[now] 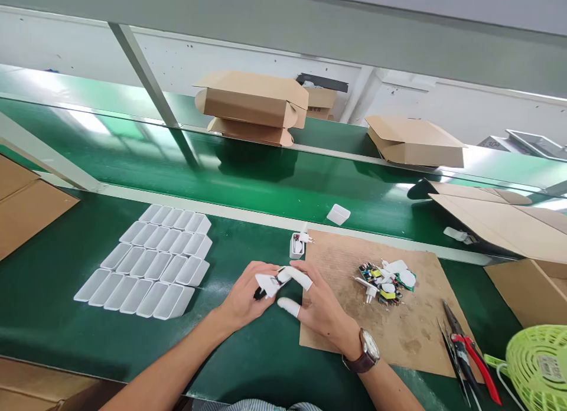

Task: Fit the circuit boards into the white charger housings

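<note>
My left hand (250,293) is closed around a white plastic charger casing (267,283) with dark parts showing in it. White finger covers sit on the thumb and forefinger of my right hand (321,307). Those two fingers are apart, with the forefinger against the casing's right end. Just beyond my hands stands an upright white casing (296,245) with electronic parts inside and a white plug piece (305,237) at its top. To the left, rows of open white casings (146,260) lie on the green table. A pile of circuit boards (387,281) lies to the right.
A brown cardboard sheet (328,328) lies under the boards, with tweezers (454,364) and red-handled pliers (472,352) at its right. A green fan (538,367) stands at the right edge. Cardboard boxes (252,107) line the back shelf. One white casing (339,214) lies beyond the rail.
</note>
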Demonstrator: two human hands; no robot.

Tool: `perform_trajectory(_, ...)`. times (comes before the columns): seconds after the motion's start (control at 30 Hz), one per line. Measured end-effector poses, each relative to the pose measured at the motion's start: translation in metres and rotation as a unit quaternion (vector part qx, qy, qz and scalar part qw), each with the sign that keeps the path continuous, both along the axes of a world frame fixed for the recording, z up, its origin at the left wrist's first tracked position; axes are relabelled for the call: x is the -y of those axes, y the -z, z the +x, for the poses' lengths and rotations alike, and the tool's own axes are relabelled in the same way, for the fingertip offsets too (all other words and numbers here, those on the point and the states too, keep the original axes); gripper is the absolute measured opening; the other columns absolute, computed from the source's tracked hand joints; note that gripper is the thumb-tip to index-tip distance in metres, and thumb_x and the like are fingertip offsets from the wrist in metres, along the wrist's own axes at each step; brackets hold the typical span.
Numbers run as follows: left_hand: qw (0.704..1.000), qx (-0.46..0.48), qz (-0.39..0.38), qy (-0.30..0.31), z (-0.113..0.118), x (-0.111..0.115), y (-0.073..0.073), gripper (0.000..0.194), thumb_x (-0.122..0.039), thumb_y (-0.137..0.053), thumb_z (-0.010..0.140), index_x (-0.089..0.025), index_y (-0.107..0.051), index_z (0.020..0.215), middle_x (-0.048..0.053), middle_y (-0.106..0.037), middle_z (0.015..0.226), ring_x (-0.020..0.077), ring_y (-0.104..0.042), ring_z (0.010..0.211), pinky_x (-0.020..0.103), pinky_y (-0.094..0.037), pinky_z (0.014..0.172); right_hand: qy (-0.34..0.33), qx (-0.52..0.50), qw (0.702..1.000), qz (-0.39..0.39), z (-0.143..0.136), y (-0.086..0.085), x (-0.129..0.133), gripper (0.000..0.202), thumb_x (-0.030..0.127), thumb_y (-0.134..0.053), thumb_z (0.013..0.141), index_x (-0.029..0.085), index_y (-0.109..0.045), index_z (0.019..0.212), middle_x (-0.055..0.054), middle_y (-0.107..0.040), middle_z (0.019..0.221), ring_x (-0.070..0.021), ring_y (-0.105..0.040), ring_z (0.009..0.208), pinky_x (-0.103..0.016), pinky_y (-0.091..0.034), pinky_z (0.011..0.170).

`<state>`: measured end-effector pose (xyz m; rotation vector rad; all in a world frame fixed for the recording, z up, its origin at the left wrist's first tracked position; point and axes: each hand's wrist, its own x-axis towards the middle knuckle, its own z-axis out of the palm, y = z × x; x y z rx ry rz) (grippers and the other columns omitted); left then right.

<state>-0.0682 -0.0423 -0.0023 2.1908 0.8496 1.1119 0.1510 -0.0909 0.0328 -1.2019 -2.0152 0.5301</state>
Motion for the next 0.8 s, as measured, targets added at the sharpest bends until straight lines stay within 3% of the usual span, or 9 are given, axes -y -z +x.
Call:
perform_trajectory(0.07,0.993,-0.011,0.114,-0.005,0.001,0.002,0.001,0.037,-0.013,-0.065,0.093,-0.023,-0.061,0.129,0.012,-0.073,0.118,0.0256,-0.07,0.106,0.042,-0.058,0.091,0.005,-0.012,1.0,-0.005,-0.003,-0.004,0.002,0.069,0.027,-0.078,0.088,0.029,-0.045,0.148,-0.014,-0.062,0.134,-0.0302,-0.065,0.122,-0.047,-0.062,0.101)
perform_trajectory(0.13,0.989,-0.036,0.146,-0.002,0.002,0.004,0.0,0.043,-0.009,-0.063,0.093,-0.023,-0.058,0.133,0.013,-0.071,0.121,0.0263,-0.068,0.11,0.043,-0.057,0.093,0.012,-0.026,1.0,0.01,-0.006,-0.002,0.004,0.065,0.023,-0.074,0.09,0.029,-0.046,0.147,-0.013,-0.063,0.131,-0.0289,-0.066,0.118,-0.045,-0.063,0.098)
perform_trajectory(0.27,0.998,-0.052,0.036,0.003,0.002,0.003,0.0,0.053,-0.02,-0.066,0.094,-0.022,-0.049,0.144,0.017,-0.06,0.141,0.0319,-0.059,0.129,0.053,-0.053,0.105,0.017,-0.036,0.998,0.041,-0.004,0.011,0.004,0.052,0.014,-0.062,0.095,0.029,-0.05,0.143,-0.014,-0.061,0.135,-0.0275,-0.065,0.122,-0.046,-0.061,0.101)
perform_trajectory(0.4,0.995,-0.053,-0.083,0.021,-0.002,-0.003,0.001,0.068,-0.026,-0.073,0.091,-0.027,-0.04,0.152,0.014,-0.062,0.14,0.0309,-0.061,0.128,0.052,-0.054,0.106,-0.002,-0.024,1.0,0.016,0.003,0.018,0.002,0.054,0.014,-0.06,0.095,0.029,-0.049,0.145,-0.015,-0.058,0.144,-0.0282,-0.064,0.128,-0.046,-0.061,0.103)
perform_trajectory(0.5,0.994,-0.049,-0.089,0.028,-0.005,-0.005,0.002,0.068,-0.027,-0.075,0.091,-0.029,-0.043,0.15,0.013,-0.063,0.14,0.0302,-0.061,0.128,0.05,-0.054,0.106,0.0,-0.025,1.0,0.018,0.004,0.012,0.003,0.058,0.013,-0.059,0.095,0.031,-0.045,0.149,-0.012,-0.062,0.139,-0.0273,-0.066,0.126,-0.045,-0.062,0.102)
perform_trajectory(0.67,0.999,-0.027,-0.018,-0.015,-0.006,-0.008,0.0,0.059,-0.028,-0.071,0.095,-0.026,-0.045,0.148,0.013,-0.066,0.134,0.0288,-0.062,0.126,0.049,-0.054,0.106,0.032,0.0,0.997,0.065,0.002,-0.001,0.007,0.063,0.011,-0.058,0.095,0.032,-0.041,0.153,-0.013,-0.062,0.14,-0.0283,-0.064,0.128,-0.046,-0.061,0.105)
perform_trajectory(0.8,0.998,0.004,-0.051,-0.034,-0.005,-0.007,-0.001,0.066,-0.033,-0.075,0.092,-0.027,-0.041,0.149,0.012,-0.066,0.134,0.0268,-0.067,0.122,0.044,-0.058,0.102,0.048,-0.024,0.993,0.107,0.002,0.0,0.009,0.059,0.012,-0.06,0.097,0.03,-0.045,0.152,-0.012,-0.064,0.138,-0.0266,-0.067,0.124,-0.043,-0.063,0.101)
